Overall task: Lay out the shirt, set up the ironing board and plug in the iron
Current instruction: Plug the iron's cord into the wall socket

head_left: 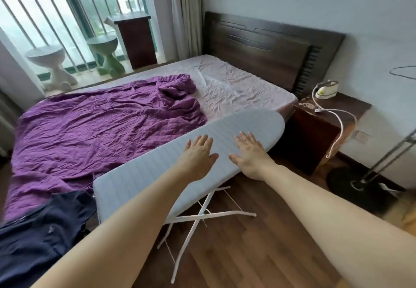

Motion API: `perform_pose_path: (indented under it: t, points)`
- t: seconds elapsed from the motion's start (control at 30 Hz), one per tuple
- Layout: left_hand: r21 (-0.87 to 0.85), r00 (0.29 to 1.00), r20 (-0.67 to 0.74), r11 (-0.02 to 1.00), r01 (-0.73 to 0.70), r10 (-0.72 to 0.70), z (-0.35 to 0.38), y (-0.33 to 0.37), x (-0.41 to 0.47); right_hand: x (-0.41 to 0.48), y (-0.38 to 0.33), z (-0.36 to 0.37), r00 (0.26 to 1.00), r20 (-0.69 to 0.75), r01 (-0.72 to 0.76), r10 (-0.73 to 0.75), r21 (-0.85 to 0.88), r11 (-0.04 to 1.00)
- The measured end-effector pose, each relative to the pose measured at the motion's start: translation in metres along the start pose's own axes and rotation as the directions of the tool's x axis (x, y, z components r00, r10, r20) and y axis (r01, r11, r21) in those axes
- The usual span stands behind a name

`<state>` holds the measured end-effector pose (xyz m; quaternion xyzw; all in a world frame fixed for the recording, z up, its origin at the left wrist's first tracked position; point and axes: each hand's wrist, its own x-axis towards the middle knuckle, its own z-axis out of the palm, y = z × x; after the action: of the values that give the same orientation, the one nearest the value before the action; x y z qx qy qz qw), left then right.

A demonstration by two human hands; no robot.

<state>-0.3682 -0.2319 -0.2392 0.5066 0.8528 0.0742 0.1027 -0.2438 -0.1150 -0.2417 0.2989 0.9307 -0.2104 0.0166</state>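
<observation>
The pale blue-grey padded ironing board stands unfolded on crossed white metal legs beside the bed, its rounded nose towards the dark wooden bedside cabinet. Both hands lie palm-down on its cover near the nose half: the left hand and right hand just beside each other, thumbs nearly meeting. The fingers of each are spread flat and hold nothing. A dark navy shirt lies crumpled at the near corner of the bed, touching the board's square end. The white and yellow-green iron sits on the cabinet, well apart from the hands, its white cord looping down the side. A wrinkled purple quilt covers much of the pink-sheeted bed. The floor is dark wood planks; a barred window fills the far wall.
</observation>
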Motion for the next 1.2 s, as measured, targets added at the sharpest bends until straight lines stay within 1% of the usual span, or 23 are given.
perform_pose_path:
  t: [0.13, 0.27, 0.33, 0.37, 0.47, 0.53, 0.67, 0.83, 0.9, 1.03, 1.1, 1.13, 1.2]
  points:
    - [0.021, 0.99, 0.004, 0.989, -0.144, 0.144, -0.008, 0.047, 0.029, -0.012, 0.042, -0.034, 0.989, -0.107, -0.105, 0.106, 0.02, 0.994]
    - [0.029, 0.954, 0.002, 0.953, -0.301, 0.301, -0.008, 0.109, 0.073, -0.014, 0.105, -0.066, 0.948, -0.212, -0.23, 0.237, 0.056, 0.971]
    - [0.026, 0.937, 0.015, 0.937, -0.35, 0.349, -0.011, 0.132, 0.088, -0.013, 0.128, -0.076, 0.934, -0.222, -0.272, 0.281, 0.071, 0.96]
    - [0.033, 0.919, 0.013, 0.919, -0.393, 0.393, -0.007, 0.166, 0.12, -0.006, 0.165, -0.092, 0.915, -0.246, -0.308, 0.32, 0.09, 0.947]
    - [0.03, 0.909, 0.015, 0.908, -0.418, 0.418, -0.004, 0.197, 0.155, 0.004, 0.202, -0.106, 0.899, -0.268, -0.328, 0.348, 0.118, 0.937]
    - [0.049, 0.894, -0.009, 0.893, -0.447, 0.447, 0.004, 0.231, 0.198, 0.017, 0.242, -0.122, 0.881, -0.288, -0.352, 0.374, 0.128, 0.927]
    - [0.075, 0.868, -0.029, 0.867, -0.492, 0.495, 0.013, 0.281, 0.263, 0.041, 0.307, -0.147, 0.863, -0.289, -0.406, 0.415, 0.093, 0.909]
    - [0.088, 0.836, -0.022, 0.834, -0.545, 0.549, 0.028, 0.327, 0.33, 0.074, 0.368, -0.167, 0.846, -0.274, -0.449, 0.458, 0.097, 0.888]
    - [0.111, 0.824, -0.013, 0.82, -0.561, 0.566, 0.035, 0.339, 0.356, 0.087, 0.386, -0.172, 0.845, -0.28, -0.447, 0.456, 0.099, 0.889]
    - [0.095, 0.804, 0.007, 0.8, -0.592, 0.594, 0.056, 0.361, 0.418, 0.124, 0.431, -0.185, 0.834, -0.279, -0.449, 0.476, 0.16, 0.879]
    - [0.094, 0.792, -0.002, 0.789, -0.607, 0.61, 0.063, 0.37, 0.453, 0.148, 0.452, -0.195, 0.833, -0.278, -0.452, 0.478, 0.157, 0.878]
    - [0.08, 0.789, -0.013, 0.787, -0.612, 0.615, 0.07, 0.373, 0.484, 0.173, 0.471, -0.199, 0.834, -0.281, -0.452, 0.475, 0.147, 0.88]
    - [0.079, 0.787, -0.017, 0.785, -0.614, 0.617, 0.077, 0.374, 0.51, 0.195, 0.487, -0.207, 0.837, -0.277, -0.456, 0.473, 0.125, 0.881]
